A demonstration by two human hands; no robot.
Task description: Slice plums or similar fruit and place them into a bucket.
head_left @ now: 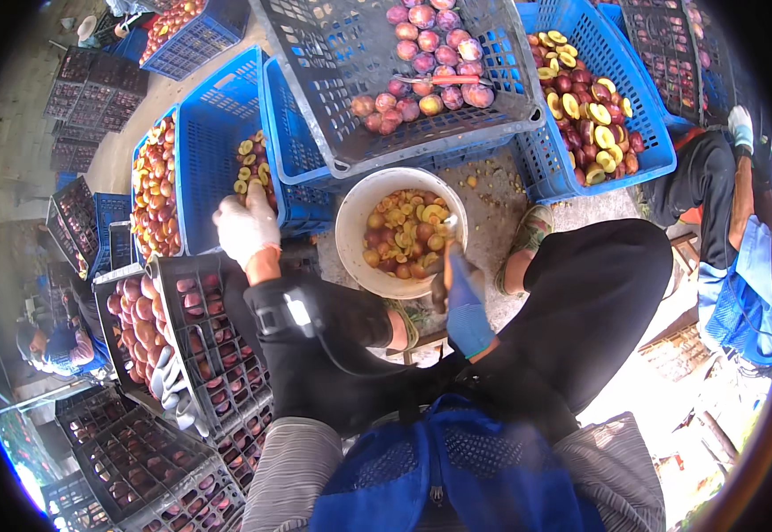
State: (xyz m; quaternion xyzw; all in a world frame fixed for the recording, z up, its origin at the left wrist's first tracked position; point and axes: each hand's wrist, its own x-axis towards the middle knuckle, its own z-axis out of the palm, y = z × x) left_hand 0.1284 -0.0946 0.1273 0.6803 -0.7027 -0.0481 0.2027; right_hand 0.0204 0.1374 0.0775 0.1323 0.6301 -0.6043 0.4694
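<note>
My left hand, in a white glove, reaches over the near end of a blue crate. Its fingers look spread beside halved yellow-fleshed plums in that crate; no fruit shows clearly in them. In a blue glove, my right hand is closed at the right rim of a white bucket between my legs. Motion smears whatever it grips; a pale, narrow tip shows above the fingers. Cut plum pieces lie inside the bucket. Ahead, whole plums and red-handled shears rest in a tilted black crate.
A blue crate of halved plums stands ahead on the right. Stacked black crates of plums rise on my left, with grey gloves on one. Co-workers sit at far right and far left. Fruit scraps litter the floor.
</note>
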